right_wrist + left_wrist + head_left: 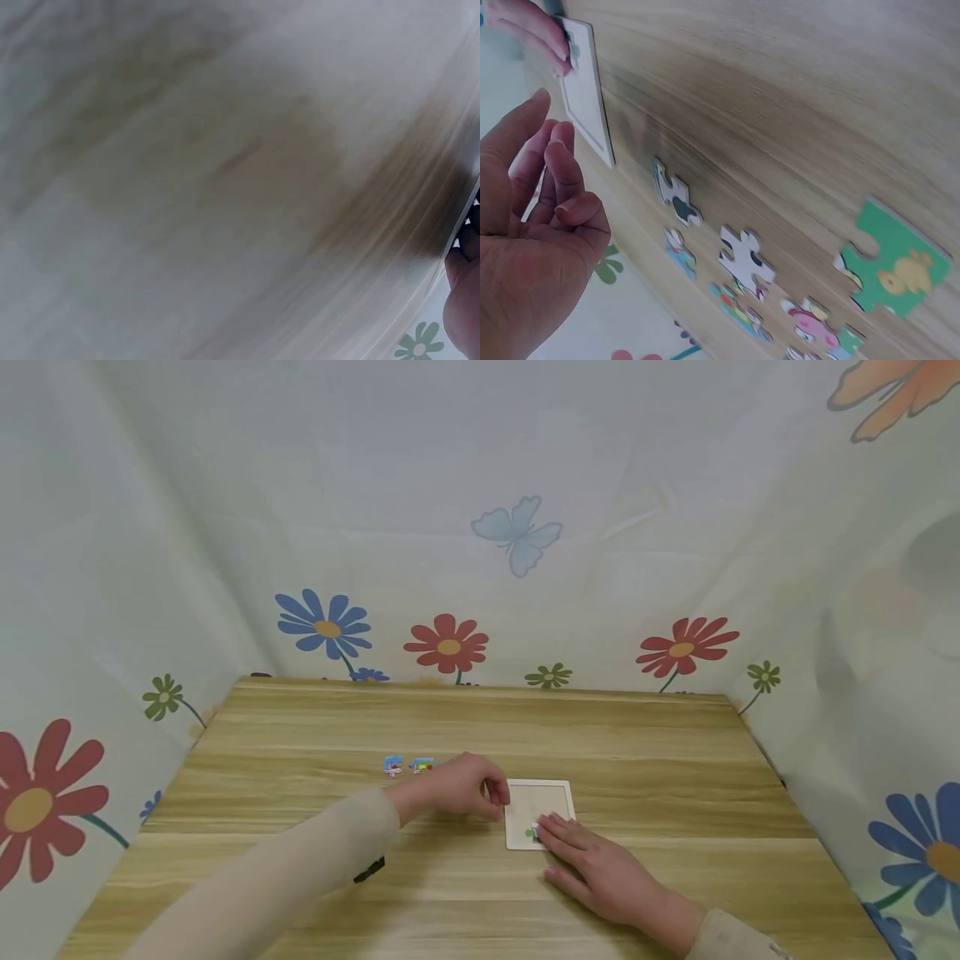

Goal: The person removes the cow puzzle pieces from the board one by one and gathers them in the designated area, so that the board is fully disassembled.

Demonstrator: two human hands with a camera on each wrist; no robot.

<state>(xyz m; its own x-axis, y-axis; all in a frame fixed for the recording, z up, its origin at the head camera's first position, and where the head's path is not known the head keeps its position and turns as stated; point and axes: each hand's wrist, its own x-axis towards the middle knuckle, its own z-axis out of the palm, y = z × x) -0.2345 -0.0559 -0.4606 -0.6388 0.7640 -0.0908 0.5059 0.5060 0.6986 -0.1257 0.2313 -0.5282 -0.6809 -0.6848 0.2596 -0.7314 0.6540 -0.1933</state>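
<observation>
Near the left edge of a pale square puzzle tray (531,802) hovers my left hand (465,787). Its fingers are loosely bent, and the left wrist view shows nothing between the fingers and thumb. My right hand (603,872) lies over the tray's lower right corner with fingers extended, touching a small green and white puzzle piece (530,833) that they partly cover. In the left wrist view, a green puzzle piece with a yellow animal (904,274) and a white piece with black patches (676,193) lie on the table.
Several more puzzle pieces lie left of the tray, among them a pink-faced one (814,326) and a blue-edged one (393,765). The wood-grain table (637,752) is bounded by a flower-printed cloth (390,560) at the back and sides. The right wrist view is mostly blurred.
</observation>
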